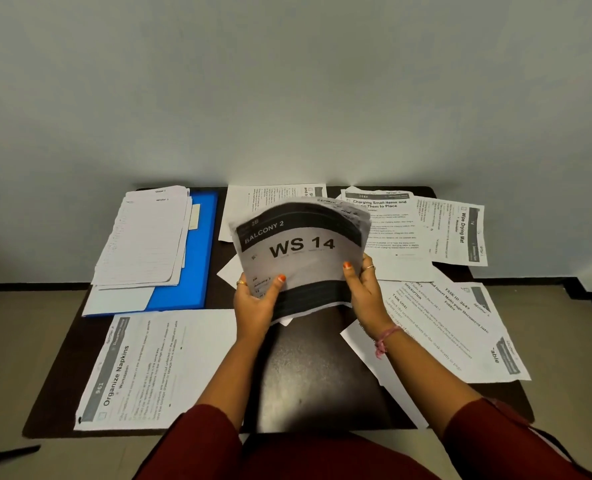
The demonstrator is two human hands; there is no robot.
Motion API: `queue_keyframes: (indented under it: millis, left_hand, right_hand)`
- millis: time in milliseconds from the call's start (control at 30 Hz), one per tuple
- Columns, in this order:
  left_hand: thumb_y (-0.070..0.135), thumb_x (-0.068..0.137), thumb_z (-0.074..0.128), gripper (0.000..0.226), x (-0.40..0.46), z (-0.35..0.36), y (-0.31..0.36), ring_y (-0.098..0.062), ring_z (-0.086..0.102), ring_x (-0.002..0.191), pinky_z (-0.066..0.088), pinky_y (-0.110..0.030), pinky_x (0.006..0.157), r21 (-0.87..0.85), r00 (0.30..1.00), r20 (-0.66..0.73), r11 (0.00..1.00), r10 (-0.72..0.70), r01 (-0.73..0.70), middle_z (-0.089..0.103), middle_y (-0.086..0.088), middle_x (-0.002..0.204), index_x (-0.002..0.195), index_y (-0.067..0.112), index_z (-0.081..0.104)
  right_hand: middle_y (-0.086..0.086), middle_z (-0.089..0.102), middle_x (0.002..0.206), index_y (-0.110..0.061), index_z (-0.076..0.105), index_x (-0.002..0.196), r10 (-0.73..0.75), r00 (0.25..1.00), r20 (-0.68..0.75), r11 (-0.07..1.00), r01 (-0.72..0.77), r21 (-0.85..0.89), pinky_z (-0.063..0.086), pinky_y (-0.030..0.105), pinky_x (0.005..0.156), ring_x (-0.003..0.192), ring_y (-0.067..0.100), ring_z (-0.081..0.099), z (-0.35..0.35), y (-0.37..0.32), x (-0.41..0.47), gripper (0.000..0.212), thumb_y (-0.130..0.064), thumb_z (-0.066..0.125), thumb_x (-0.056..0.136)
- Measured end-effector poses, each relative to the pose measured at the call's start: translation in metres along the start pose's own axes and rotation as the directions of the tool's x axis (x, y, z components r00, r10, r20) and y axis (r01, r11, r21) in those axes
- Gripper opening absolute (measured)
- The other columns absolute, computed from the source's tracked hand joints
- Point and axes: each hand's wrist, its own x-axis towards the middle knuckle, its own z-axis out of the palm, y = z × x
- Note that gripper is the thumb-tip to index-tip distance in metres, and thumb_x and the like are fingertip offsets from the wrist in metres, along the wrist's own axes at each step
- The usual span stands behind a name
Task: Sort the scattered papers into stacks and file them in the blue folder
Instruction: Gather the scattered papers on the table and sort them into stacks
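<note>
Biggest risk: the whole bundle of papers (298,251) fanning apart and spilling back over the surface (322,368), being held upright and bowed, clear of the dark top, by its lower corners alone. Left grip (256,299) clasped round the lower left corner, thumb on the front sheet; right grip (365,289) pinching the lower right edge likewise. Top edges splayed and blurred, so probably mid-squaring; a slack thumb would likely let inner sheets slide out.

Lesser risk: forearms dragging the loose sheets lying beneath them, the Organize Napkins sheet (142,368) at near left and the task sheet (443,327) at near right, the latter reaching past the right edge and apt to drop to the floor (28,341).

Smaller still: mixing kinds. Lined stack (142,237) lies on the blue folder (197,237) at far left, covering most of it, well apart from the bundle.

Otherwise: pale bare wall (287,81) filling the upper half; light floor with dark skirting either side; small dark surface pushed against the wall; printed sheets scattered along its far edge, the Wipe Drying Mat sheet (457,233) overhanging at far right.
</note>
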Motion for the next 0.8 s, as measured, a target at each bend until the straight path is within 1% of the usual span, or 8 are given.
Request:
queue_keyframes:
  millis: [100, 233, 367, 467, 567, 667, 733, 800]
  left_hand:
    - [0.015, 0.082, 0.072, 0.038, 0.000, -0.002, -0.002, -0.002, 0.057, 0.093, 0.050, -0.016, 0.077, -0.034, 1.000, -0.013, 0.999, -0.015, 0.014, 0.058, 0.011, 0.103, 0.113, 0.021, 0.049]
    - [0.014, 0.083, 0.072, 0.038, -0.005, 0.000, -0.009, -0.004, 0.057, 0.093, 0.050, -0.010, 0.068, -0.018, 1.000, -0.005, 1.000, -0.023, 0.023, 0.057, 0.010, 0.104, 0.113, 0.022, 0.048]
    - [0.015, 0.085, 0.070, 0.036, -0.008, 0.002, -0.017, -0.003, 0.056, 0.092, 0.050, -0.010, 0.067, -0.012, 0.999, -0.020, 0.999, -0.042, 0.042, 0.057, 0.011, 0.102, 0.113, 0.022, 0.048]
    - [0.015, 0.085, 0.070, 0.035, -0.007, 0.002, -0.023, -0.005, 0.056, 0.094, 0.048, -0.011, 0.071, -0.003, 0.998, -0.027, 0.998, -0.055, 0.055, 0.058, 0.011, 0.102, 0.113, 0.021, 0.050]
    - [0.015, 0.086, 0.069, 0.036, -0.006, 0.003, -0.029, -0.007, 0.056, 0.097, 0.046, -0.011, 0.074, 0.020, 0.997, -0.036, 0.998, -0.062, 0.063, 0.059, 0.007, 0.106, 0.116, 0.019, 0.051]
    - [0.017, 0.086, 0.068, 0.041, -0.006, 0.002, -0.037, -0.012, 0.053, 0.106, 0.046, -0.019, 0.084, 0.063, 0.996, -0.032, 0.994, -0.089, 0.091, 0.057, 0.001, 0.116, 0.124, 0.014, 0.050]
    - [0.017, 0.087, 0.068, 0.046, -0.005, 0.001, -0.045, -0.014, 0.052, 0.111, 0.044, -0.025, 0.091, 0.089, 0.994, -0.028, 0.991, -0.102, 0.104, 0.057, -0.004, 0.123, 0.128, 0.010, 0.049]
    - [0.015, 0.088, 0.067, 0.048, -0.003, 0.000, -0.050, -0.013, 0.051, 0.113, 0.042, -0.027, 0.096, 0.113, 0.993, -0.028, 0.987, -0.113, 0.115, 0.056, -0.007, 0.127, 0.131, 0.008, 0.047]
  right_hand:
    - [-0.004, 0.028, 0.154, -0.023, 0.025, 0.148, 0.026, 0.998, -0.054, 0.999, -0.028, -0.038, 0.022, 0.046, 0.118, 0.143, 0.018, 0.025, -0.002, 0.007, 0.002, 0.072, -0.060, 0.044, 0.089]
    - [0.005, 0.033, 0.152, -0.015, 0.030, 0.146, 0.004, 1.000, -0.015, 0.999, -0.005, -0.052, 0.020, 0.036, 0.119, 0.139, 0.014, 0.029, 0.000, 0.002, -0.001, 0.056, -0.036, 0.046, 0.097]
    - [0.000, 0.034, 0.151, -0.023, 0.028, 0.146, 0.040, 0.999, -0.032, 0.997, -0.042, -0.072, 0.024, 0.047, 0.117, 0.140, 0.018, 0.030, -0.004, 0.018, 0.006, 0.075, -0.064, 0.044, 0.085]
    - [0.009, 0.039, 0.145, -0.009, 0.038, 0.136, 0.036, 0.999, -0.015, 0.979, -0.038, -0.198, 0.022, 0.049, 0.118, 0.138, 0.025, 0.033, -0.006, 0.022, 0.007, 0.061, -0.049, 0.044, 0.090]
    - [0.008, 0.048, 0.126, -0.014, 0.042, 0.120, 0.081, 0.995, 0.065, 0.989, -0.071, -0.133, 0.032, 0.049, 0.113, 0.128, 0.030, 0.043, -0.008, 0.030, 0.011, 0.034, -0.037, 0.043, 0.094]
    - [0.010, 0.051, 0.128, -0.012, 0.041, 0.129, 0.138, 0.983, 0.121, 0.970, -0.109, -0.216, 0.035, 0.040, 0.112, 0.122, 0.023, 0.048, -0.010, 0.047, 0.017, 0.028, -0.019, 0.040, 0.101]
    - [0.012, 0.053, 0.124, -0.012, 0.043, 0.124, 0.149, 0.978, 0.143, 0.941, -0.097, -0.323, 0.036, 0.044, 0.110, 0.120, 0.025, 0.050, -0.012, 0.063, 0.020, 0.023, -0.015, 0.039, 0.101]
    - [0.016, 0.052, 0.132, -0.005, 0.041, 0.132, 0.180, 0.968, 0.176, 0.923, -0.104, -0.370, 0.035, 0.044, 0.111, 0.125, 0.031, 0.048, -0.013, 0.075, 0.022, 0.032, -0.011, 0.038, 0.101]
